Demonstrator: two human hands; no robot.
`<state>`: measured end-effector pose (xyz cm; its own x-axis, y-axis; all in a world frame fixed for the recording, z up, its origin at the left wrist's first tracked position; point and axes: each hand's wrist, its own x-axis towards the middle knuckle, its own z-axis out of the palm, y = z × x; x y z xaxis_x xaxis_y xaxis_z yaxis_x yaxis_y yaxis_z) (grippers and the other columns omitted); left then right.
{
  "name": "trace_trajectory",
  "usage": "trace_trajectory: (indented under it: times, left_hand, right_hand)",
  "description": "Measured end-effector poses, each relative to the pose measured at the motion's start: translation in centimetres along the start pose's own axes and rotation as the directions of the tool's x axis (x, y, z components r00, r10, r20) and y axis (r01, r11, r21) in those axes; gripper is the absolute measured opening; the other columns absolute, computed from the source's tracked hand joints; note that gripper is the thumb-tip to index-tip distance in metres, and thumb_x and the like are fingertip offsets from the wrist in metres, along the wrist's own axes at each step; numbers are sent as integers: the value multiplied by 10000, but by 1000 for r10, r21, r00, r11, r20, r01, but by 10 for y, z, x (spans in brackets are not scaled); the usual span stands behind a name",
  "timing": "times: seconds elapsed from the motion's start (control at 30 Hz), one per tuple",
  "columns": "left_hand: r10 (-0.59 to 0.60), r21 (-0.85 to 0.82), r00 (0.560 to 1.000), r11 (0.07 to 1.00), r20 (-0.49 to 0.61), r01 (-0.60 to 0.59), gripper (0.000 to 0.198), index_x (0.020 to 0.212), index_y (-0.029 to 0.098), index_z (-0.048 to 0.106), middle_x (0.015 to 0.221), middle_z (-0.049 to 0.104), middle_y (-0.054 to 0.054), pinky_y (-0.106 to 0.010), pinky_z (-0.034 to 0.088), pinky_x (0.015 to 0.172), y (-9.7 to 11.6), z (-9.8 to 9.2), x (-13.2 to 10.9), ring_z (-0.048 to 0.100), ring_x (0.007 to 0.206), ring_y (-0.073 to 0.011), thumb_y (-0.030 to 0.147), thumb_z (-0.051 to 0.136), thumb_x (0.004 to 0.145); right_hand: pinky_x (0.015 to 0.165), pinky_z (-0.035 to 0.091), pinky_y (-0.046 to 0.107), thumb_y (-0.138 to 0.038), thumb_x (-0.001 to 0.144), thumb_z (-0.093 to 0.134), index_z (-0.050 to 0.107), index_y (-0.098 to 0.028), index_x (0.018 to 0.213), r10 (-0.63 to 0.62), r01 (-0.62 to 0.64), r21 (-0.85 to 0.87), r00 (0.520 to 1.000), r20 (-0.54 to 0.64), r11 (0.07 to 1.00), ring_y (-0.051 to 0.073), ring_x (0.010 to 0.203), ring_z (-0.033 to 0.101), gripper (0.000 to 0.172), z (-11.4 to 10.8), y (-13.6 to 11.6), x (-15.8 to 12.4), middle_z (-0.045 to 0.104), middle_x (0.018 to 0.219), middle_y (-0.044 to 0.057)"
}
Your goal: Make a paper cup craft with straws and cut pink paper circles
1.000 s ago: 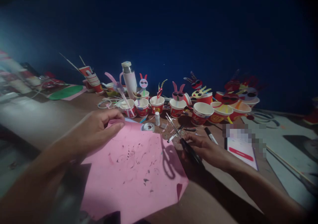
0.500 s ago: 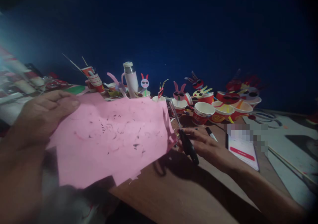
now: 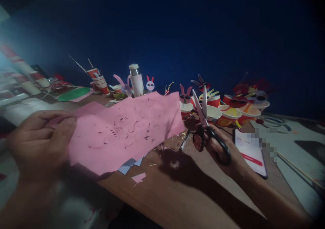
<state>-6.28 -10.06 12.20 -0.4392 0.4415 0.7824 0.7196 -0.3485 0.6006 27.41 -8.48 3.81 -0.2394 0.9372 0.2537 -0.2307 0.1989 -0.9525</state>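
I see the left hand (image 3: pixel 40 141) pinching the left end of the pink paper (image 3: pixel 122 130), which is held up over the surface (image 3: pixel 165 195); that grip is narrow, closed on the sheet. The right hand (image 3: pixel 218 147) grips black-handled scissors (image 3: pixel 205 130) through the loops, blades spread, just right of the sheet. Blue scraps (image 3: pixel 124 169) lie by its near edge; paper cups (image 3: pixel 250 113) crowd the far side.

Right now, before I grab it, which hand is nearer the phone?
Right. The right hand, gripping the scissors, sits just beside the phone; the left hand is far off, beyond the pink paper.
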Motion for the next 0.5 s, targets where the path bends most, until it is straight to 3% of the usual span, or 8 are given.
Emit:
trace_trajectory:
  times: [0.1, 0.2, 0.33, 0.5]
  left_hand:
    - [-184, -165, 982, 970, -33, 176, 229, 839, 119, 633, 616, 555, 37, -135, 365, 419, -1, 8, -11, 468, 487, -54, 201, 666, 628]
    - [-407, -350, 912, 849, 42, 395, 219, 843, 145, 602, 637, 573, 37, -151, 408, 437, -1, 21, -32, 484, 469, -60, 237, 661, 653]
    - [-558, -467, 817, 689, 145, 554, 198, 888, 183, 574, 787, 607, 8, -201, 477, 605, 1, 44, -64, 581, 668, -114, 302, 602, 732]
    - [-642, -447, 753, 635, 148, 630, 287, 937, 181, 562, 857, 610, -33, -290, 477, 762, 9, 64, -95, 597, 816, -175, 389, 568, 740]
  right_hand:
    - [627, 415, 260, -526, 739, 571, 473, -271, 1109, 1, 3, -54, 997, 78, 999, 145, 673, 505, 460, 5, -2, -3, 541, 774, 1]
    - [652, 439, 267, -536, 726, 577, 466, -283, 1122, 14, 1, -138, 994, 111, 990, 175, 758, 536, 483, 13, -1, -6, 558, 854, 30]
    - [653, 461, 266, -476, 717, 609, 454, -287, 1067, 33, -51, -187, 994, -101, 981, 173, 739, 542, 427, 22, 8, -7, 561, 842, 23]
    - [726, 464, 291, -440, 680, 634, 454, -246, 1006, 98, -193, -330, 954, -283, 924, 219, 853, 548, 420, 32, 4, -5, 570, 915, 43]
